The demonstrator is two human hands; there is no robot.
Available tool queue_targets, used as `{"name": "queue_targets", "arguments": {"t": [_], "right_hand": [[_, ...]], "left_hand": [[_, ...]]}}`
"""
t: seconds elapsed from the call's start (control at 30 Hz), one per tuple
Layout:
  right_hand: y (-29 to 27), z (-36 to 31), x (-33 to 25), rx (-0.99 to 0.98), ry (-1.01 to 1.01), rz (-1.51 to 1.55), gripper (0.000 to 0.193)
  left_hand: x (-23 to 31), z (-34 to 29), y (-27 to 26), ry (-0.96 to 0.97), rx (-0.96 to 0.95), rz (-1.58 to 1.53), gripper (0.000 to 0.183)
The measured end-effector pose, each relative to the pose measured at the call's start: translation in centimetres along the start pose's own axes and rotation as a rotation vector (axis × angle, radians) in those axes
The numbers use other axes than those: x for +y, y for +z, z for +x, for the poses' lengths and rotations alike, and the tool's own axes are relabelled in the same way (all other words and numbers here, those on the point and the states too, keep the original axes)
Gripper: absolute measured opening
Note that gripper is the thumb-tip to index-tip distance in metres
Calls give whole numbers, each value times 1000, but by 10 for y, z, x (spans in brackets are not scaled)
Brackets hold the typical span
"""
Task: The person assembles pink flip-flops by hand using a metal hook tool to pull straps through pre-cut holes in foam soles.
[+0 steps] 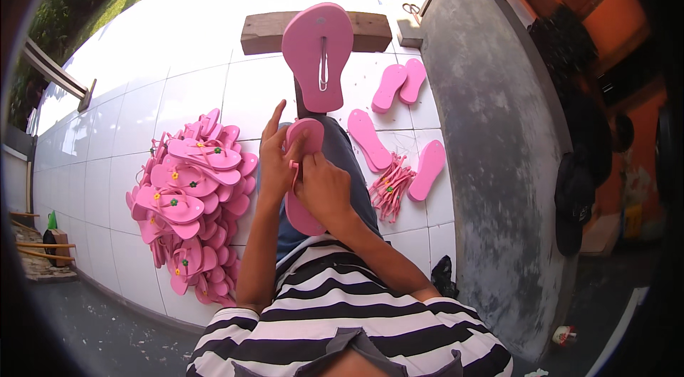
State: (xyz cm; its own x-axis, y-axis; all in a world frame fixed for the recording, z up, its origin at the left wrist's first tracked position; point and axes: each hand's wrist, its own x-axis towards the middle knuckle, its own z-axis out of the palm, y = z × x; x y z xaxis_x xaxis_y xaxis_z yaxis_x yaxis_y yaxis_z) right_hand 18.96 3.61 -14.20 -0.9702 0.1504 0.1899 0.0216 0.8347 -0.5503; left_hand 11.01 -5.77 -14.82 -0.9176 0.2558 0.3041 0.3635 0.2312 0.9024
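A pink flip-flop sole (305, 219) lies upright along my lap, held between both hands. My left hand (273, 156) grips its left edge, with one finger stretched up past the sole and the thumb on its upper face. Bent over the middle of the sole, my right hand (324, 188) has its fingers closed near a thin pink strap (294, 165). Whether those fingers pinch the strap is hidden. Just beyond, another pink sole (317, 28) rests against a wooden block (265, 32), with a thin metal wire loop (324, 74) at its middle.
On the white tiles (142, 103) at left is a heap of pink flip-flops (189, 210) with small flower decorations. To the right lie several loose pink soles (429, 170) and a bundle of pink straps (390, 188). Scissors (411, 9) sit at the far right, beside a grey concrete ledge (491, 135).
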Motion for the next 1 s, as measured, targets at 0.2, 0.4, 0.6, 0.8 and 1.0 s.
{"name": "queue_targets", "arguments": {"t": [0.2, 0.4, 0.6, 0.8, 1.0], "right_hand": [[-49, 1, -3, -288, -143, 519, 12], [-70, 16, -1, 5, -124, 421, 23], [-85, 40, 11, 272, -283, 427, 31], [-92, 45, 3, 574, -321, 353, 33], [-91, 55, 3, 628, -264, 488, 27]], "left_hand": [[14, 25, -34, 145, 158, 97, 29], [35, 37, -36, -103, 103, -444, 28], [63, 23, -12, 439, -47, -473, 37], [57, 44, 1, 560, 24, -366, 53], [66, 58, 2, 543, 18, -415, 43]]}}
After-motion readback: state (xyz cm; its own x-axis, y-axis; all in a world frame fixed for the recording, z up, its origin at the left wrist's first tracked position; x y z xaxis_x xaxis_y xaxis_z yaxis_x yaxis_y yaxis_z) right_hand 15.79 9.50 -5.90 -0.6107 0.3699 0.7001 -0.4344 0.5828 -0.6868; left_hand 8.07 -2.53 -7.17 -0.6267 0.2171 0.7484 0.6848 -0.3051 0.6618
